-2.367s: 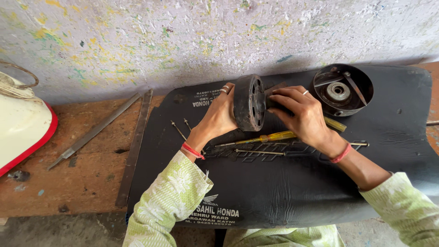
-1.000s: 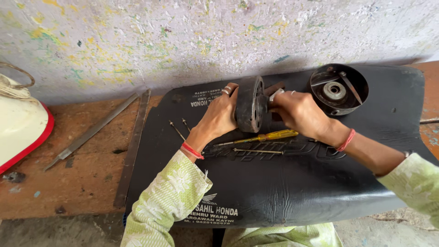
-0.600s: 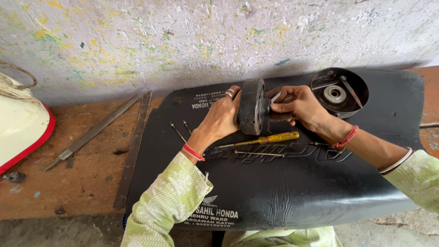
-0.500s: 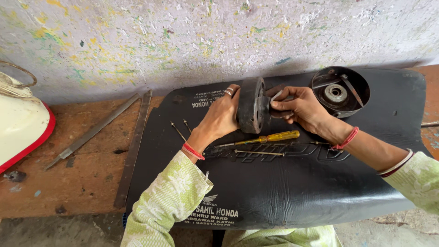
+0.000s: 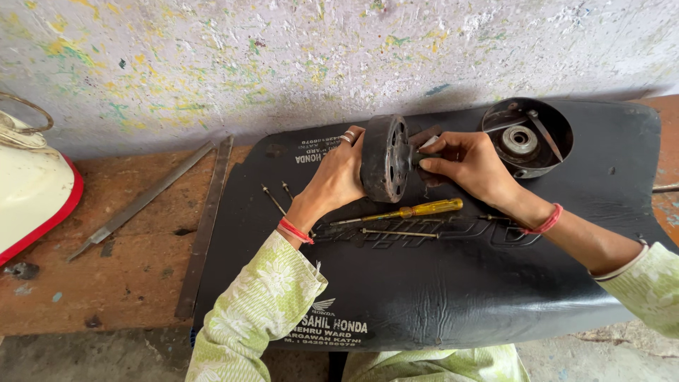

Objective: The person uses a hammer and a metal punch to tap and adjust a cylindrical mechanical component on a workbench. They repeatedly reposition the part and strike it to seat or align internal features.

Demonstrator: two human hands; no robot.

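My left hand (image 5: 338, 177) grips a dark round metal drum (image 5: 382, 158) standing on its edge on a black seat cover (image 5: 438, 297). From the drum's right side, my right hand (image 5: 465, 164) presses on a small dark piece with a pale tip at its hub. A yellow-handled screwdriver (image 5: 407, 212) lies just below the drum, with a thin metal rod (image 5: 396, 233) beneath it. Both wrists carry red bands.
A round black housing (image 5: 527, 136) with a bearing inside sits at the upper right of the cover. Two thin pins (image 5: 274, 199) lie left of my left hand. A long flat file (image 5: 145, 201) and a metal strip (image 5: 205, 230) rest on the wooden bench. A white-and-red shell (image 5: 32, 194) is far left.
My right hand has shifted slightly on the drum's hub side and its forearm has swung outward. The drum stays upright in my left hand.
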